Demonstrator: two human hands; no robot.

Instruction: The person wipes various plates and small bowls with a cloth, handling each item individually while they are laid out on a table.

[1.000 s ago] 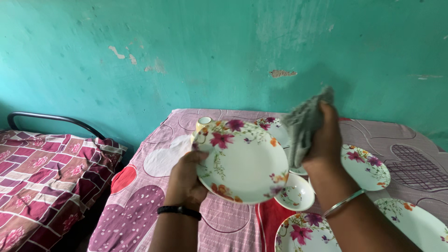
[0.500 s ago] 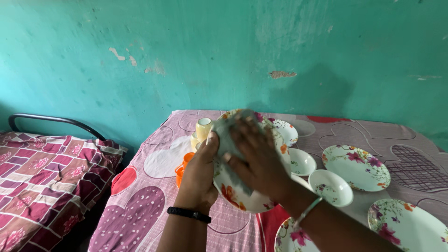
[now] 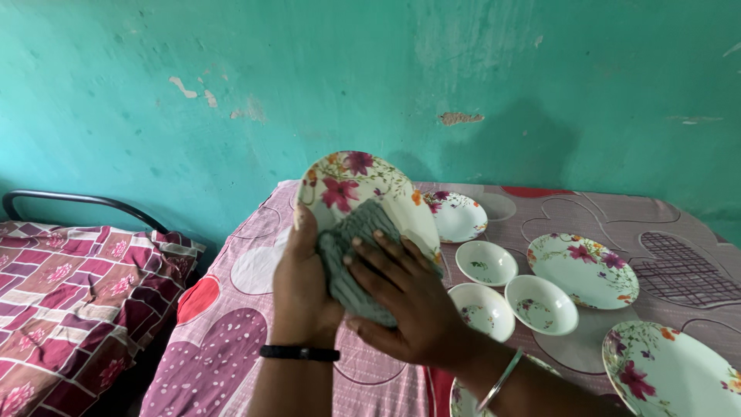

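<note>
Teal wall with chipped paint is filling the whole top of the frame, and below it a bed (image 3: 255, 340) covered in a pink heart-print sheet is taking up the lower middle and right.

Closest to the camera, the left hand (image 3: 302, 286) is sitting low centre, black band on the wrist, fingers curled around the lower edge of a floral plate (image 3: 351, 185) and holding it up on its edge, tilted toward the camera. The right hand (image 3: 405, 297) is coming in from the lower right with a thin bangle, fingers spread flat and pressing a grey-green cloth (image 3: 351, 251) against the plate's face.

Just past the hands, three small white bowls (image 3: 540, 303) are sitting close together on the sheet, right of centre. Another floral plate is lying in the lower right corner (image 3: 668, 374), one more in the right middle (image 3: 583, 270), and a smaller one further back near the wall (image 3: 457, 216).

Over on the lower left, a red patchwork quilt (image 3: 69, 301) is lying on a second bed with a dark metal rail (image 3: 77, 201).
</note>
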